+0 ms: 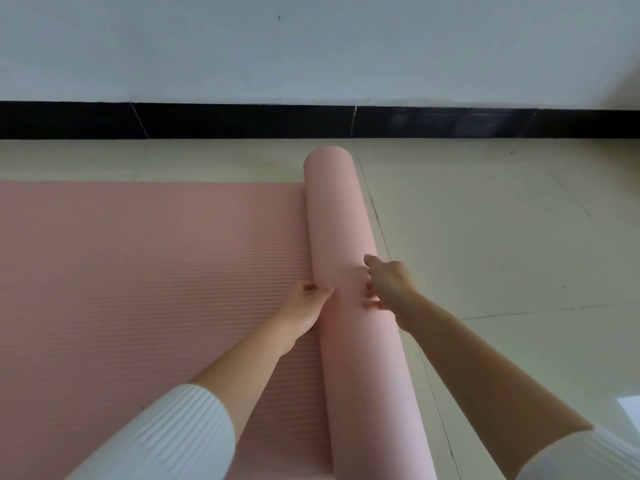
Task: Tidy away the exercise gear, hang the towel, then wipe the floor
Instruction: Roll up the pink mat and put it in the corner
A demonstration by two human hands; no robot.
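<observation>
A pink ribbed exercise mat (145,271) lies flat on the floor to the left. Its right end is rolled into a thick roll (336,220) that runs from the bottom edge of the view towards the wall. My left hand (304,306) rests against the left side of the roll where it meets the flat part, fingers lightly bent. My right hand (388,285) lies on top of the roll from the right, fingers spread and pressing on it. Both forearms are bare, with white sleeves pushed up.
Pale floor tiles (502,237) stretch to the right of the roll. A black skirting board (242,121) runs along the foot of a white wall (311,46) just beyond the roll's far end.
</observation>
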